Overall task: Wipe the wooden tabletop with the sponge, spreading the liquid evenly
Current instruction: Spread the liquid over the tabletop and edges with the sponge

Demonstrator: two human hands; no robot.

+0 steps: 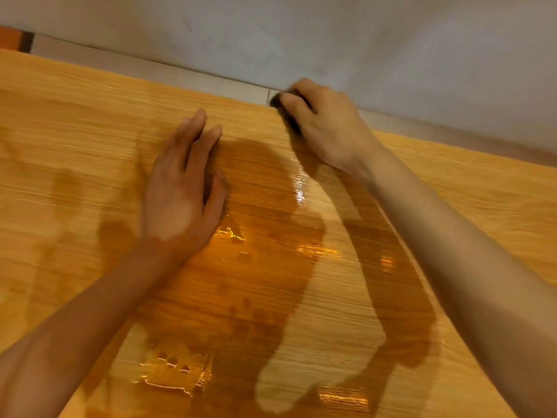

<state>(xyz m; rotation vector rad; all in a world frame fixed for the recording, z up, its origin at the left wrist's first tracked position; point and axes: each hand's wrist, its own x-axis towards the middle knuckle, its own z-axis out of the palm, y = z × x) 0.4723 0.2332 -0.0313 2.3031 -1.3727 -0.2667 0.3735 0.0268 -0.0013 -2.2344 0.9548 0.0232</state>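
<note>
At the far edge: the right hand [324,128] presses a dark sponge [289,116] onto the wooden tabletop [90,116], right where the wood meets the pale wall strip.
Grip: the right fingers are curled over the sponge, clamping it; only a dark sliver shows beneath them.
Sponge to liquid: the wet, darker patch [265,267] lies toward the person from the sponge, running back under the right forearm; the coming stroke looks like a pull toward the near edge.
Sponge axis: too covered to tell for sure.
Nearer hand: the right holds the sponge; the left hand [184,194] lies flat, fingers straight, holding nothing, just beside the patch's left border.
Uneven spots: glossy pooled streaks [171,372] sit near the front edge, and dry pale bands cut through the wet area.
In the way: the left hand sits beside the likely path, not across it; the wall [391,40] blocks any push farther away.
</note>
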